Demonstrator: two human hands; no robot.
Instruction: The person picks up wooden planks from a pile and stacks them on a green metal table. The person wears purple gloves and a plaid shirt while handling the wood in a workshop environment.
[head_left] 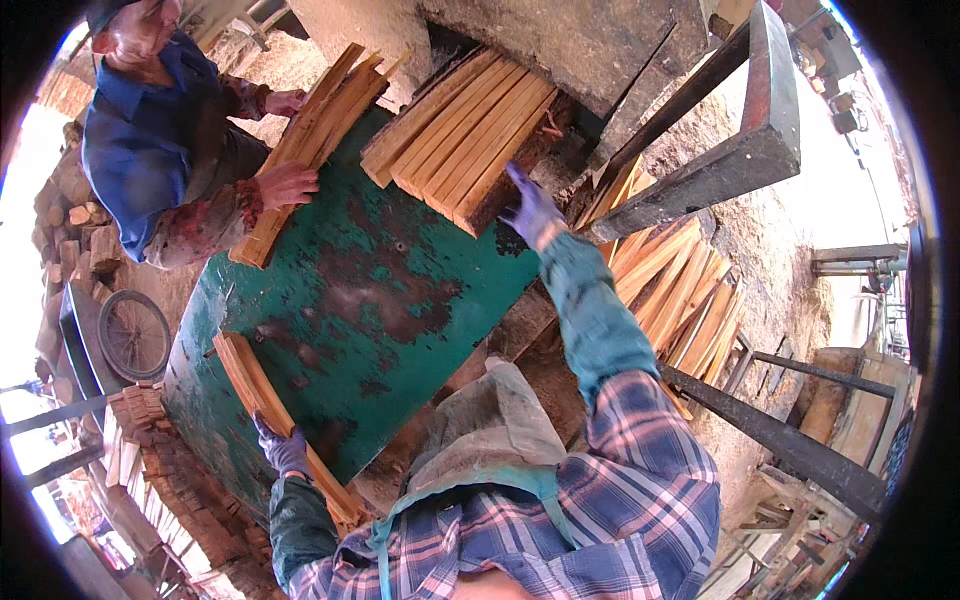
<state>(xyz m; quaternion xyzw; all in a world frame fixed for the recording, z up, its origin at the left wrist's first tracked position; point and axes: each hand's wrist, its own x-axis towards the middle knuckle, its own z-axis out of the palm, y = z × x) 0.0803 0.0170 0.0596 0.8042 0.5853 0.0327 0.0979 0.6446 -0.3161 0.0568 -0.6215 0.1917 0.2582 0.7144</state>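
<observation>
A wooden strip is lying along the near-left edge of a green table, running obliquely from the table's left side toward the wearer's torso. The gloved left hand is grasping this strip around its lower half, with the fingers wrapping over the wood. A stack of slats is resting at the far right of the table, its pieces lying side by side. The gloved right hand is reaching to the right side of this stack with fingers extended and spread; it is not clenching anything. Whether its fingertips are touching the stack cannot be told.

Across the table, at the far left, a co-worker in a blue top is holding a bundle of slats in both hands, and the bundle is slanting over the table's edge. Worn dark patches are showing through the green paint at the table's centre. To the right, a heap of loose slats is lying below a dark frame. To the left, a spoked wheel is standing near stacked wooden blocks.
</observation>
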